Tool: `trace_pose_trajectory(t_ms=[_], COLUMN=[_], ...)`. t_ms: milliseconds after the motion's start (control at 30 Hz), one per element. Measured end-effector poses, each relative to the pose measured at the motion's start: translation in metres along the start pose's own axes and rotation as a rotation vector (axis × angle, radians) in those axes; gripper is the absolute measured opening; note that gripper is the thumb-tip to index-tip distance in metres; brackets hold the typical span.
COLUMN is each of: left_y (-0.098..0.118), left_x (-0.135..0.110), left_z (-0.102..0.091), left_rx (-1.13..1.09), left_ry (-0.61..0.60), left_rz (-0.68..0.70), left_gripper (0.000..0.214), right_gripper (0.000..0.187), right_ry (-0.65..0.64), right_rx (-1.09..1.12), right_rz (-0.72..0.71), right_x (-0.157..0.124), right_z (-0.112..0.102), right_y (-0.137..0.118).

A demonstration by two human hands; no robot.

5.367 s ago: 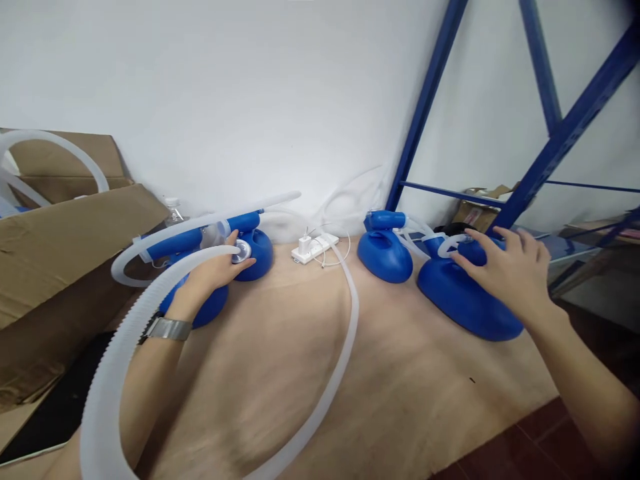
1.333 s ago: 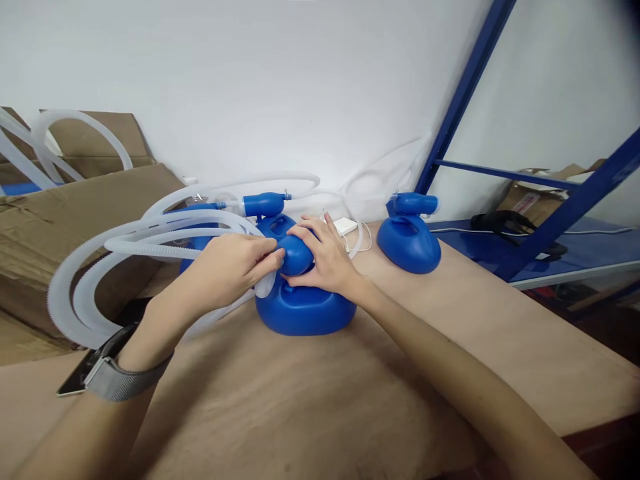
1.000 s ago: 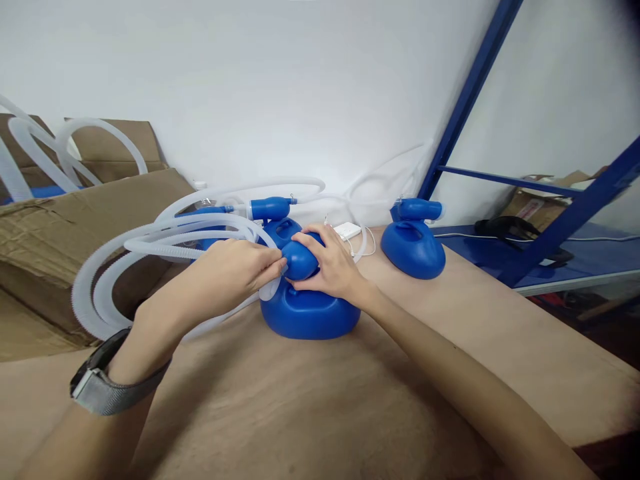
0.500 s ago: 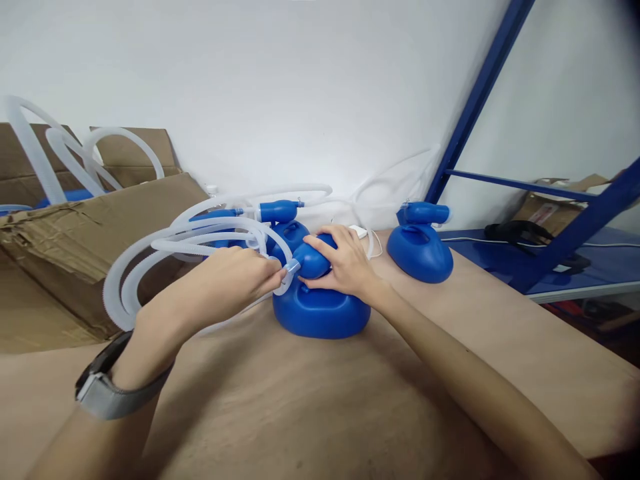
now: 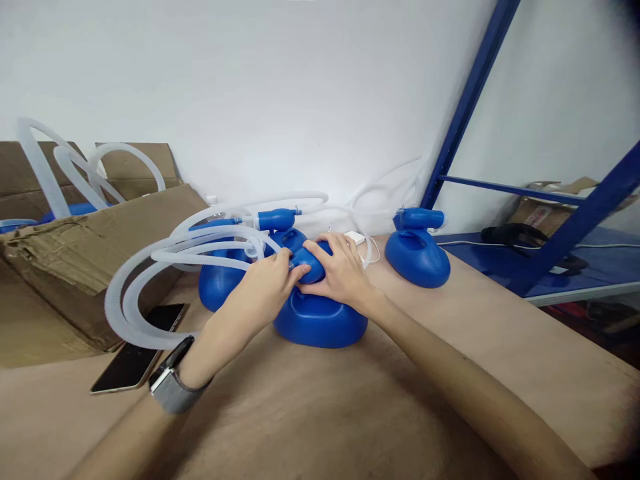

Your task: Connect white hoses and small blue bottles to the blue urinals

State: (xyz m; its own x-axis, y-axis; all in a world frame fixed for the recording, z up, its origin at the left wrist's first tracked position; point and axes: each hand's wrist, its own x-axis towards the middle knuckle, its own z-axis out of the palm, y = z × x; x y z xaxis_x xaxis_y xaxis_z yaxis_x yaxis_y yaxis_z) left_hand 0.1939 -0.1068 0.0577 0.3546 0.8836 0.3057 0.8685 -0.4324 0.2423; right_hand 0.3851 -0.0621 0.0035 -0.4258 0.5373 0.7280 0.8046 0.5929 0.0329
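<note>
A blue plastic container (image 5: 320, 323) stands mid-table with a thick neck at its top. My right hand (image 5: 340, 272) is wrapped over that neck. My left hand (image 5: 267, 292) is closed on the end of a white corrugated hose (image 5: 150, 257), pressed against the neck's mouth. The hose loops away to the left in several coils. Where hose and neck meet is hidden by my fingers. Two more blue containers (image 5: 219, 287) with hoses stand just behind on the left.
Another blue container (image 5: 417, 257) stands to the right. A phone (image 5: 133, 347) lies at the left beside an open cardboard box (image 5: 80, 253) holding more hoses. A white power strip (image 5: 356, 237) lies at the back. Blue shelving (image 5: 555, 250) borders the right.
My left hand has pushed the hose end right, up to the neck under my right hand. The phone has come into view by my left wrist.
</note>
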Motion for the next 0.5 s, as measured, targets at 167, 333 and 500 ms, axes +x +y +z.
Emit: trace_pose_trajectory(t_ms=[167, 333, 500], left_y=[-0.013, -0.009, -0.011], left_x=[0.006, 0.008, 0.011], left_z=[0.014, 0.013, 0.017], left_rx=[-0.196, -0.470, -0.600], left_ry=[0.064, 0.001, -0.043], left_rz=[-0.009, -0.044, -0.060], left_gripper=[0.029, 0.042, 0.048], right_gripper=[0.073, 0.072, 0.074], right_ry=[0.023, 0.023, 0.016], right_rx=[-0.023, -0.077, -0.054], right_rz=[-0.021, -0.070, -0.169], right_x=[0.000, 0.002, 0.004], right_z=[0.000, -0.005, -0.008], right_y=[0.007, 0.018, 0.029])
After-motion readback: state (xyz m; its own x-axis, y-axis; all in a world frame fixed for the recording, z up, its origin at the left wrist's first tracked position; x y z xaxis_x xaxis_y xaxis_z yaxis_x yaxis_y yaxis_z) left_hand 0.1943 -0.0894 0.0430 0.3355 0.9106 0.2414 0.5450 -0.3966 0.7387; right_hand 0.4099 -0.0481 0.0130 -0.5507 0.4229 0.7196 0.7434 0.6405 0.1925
